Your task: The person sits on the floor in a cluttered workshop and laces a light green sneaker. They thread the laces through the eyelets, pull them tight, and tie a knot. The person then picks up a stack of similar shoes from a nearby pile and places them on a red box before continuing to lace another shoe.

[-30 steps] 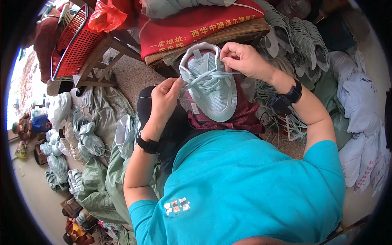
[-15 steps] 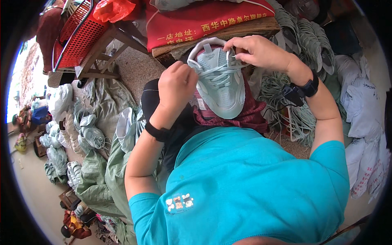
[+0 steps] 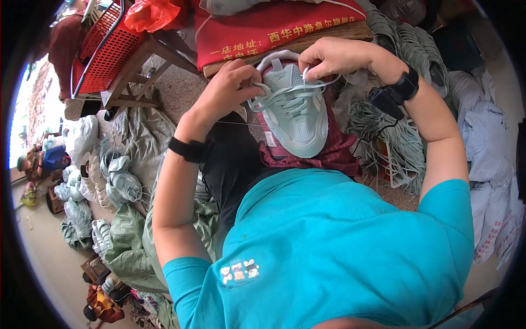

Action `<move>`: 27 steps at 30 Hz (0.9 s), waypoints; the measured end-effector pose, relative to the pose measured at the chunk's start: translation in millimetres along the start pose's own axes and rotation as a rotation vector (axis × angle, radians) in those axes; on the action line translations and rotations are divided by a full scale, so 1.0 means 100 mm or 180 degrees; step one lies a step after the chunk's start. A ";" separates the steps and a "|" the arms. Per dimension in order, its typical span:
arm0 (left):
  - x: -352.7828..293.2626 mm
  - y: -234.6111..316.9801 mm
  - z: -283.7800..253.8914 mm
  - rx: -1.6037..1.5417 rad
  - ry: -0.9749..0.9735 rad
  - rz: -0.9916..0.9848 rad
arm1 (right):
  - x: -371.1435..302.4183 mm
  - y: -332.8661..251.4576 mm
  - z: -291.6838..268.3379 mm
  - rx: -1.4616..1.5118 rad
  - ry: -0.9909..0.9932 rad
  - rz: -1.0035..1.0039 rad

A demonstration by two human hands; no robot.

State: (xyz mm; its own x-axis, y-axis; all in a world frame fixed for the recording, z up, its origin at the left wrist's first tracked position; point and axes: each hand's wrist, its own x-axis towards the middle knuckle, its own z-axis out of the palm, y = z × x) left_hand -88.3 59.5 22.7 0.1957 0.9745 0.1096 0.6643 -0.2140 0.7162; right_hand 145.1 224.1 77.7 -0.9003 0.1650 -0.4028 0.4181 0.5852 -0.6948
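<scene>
On the lap, over a dark red cloth, sits a pale green sneaker. Left hand, wrist bent, pinches its laces at the collar; right hand pinches a lace end. Beyond: red banner with yellow lettering, red plastic basket, grey-green sacks at left.

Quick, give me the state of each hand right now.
Left hand: closed, fingers pinching a lace at the side of the pale green sneaker.
Right hand: closed, pinching the lace end near the sneaker's collar.
</scene>
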 end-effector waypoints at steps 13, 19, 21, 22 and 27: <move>0.10 0.28 0.31 0.0579 0.1090 -0.0419 | 0.30 -0.10 0.34 -0.1206 0.1510 -0.0209; -0.37 0.51 -0.18 -0.1942 0.1691 -0.0265 | 0.39 -0.37 0.44 0.0448 0.1776 -0.1027; -0.67 0.16 -0.27 -0.2233 0.2154 -0.0629 | 0.36 -0.24 0.41 0.0283 0.1979 -0.1085; -0.89 -0.14 -0.28 -0.1791 0.2386 -0.0977 | 0.31 -0.27 0.43 0.0628 0.1975 -0.0917; -2.40 -1.67 0.27 -0.0848 0.1880 -0.3374 | 0.07 -0.08 0.46 0.1236 0.1668 -0.0136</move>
State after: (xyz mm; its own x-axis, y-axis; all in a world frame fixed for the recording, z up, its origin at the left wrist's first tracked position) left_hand -226.9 -140.5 -141.7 -0.7483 0.5543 -0.3645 0.1159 0.6502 0.7509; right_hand 141.2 183.9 53.3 -0.8157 0.5707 -0.0944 0.3055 0.2865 -0.9080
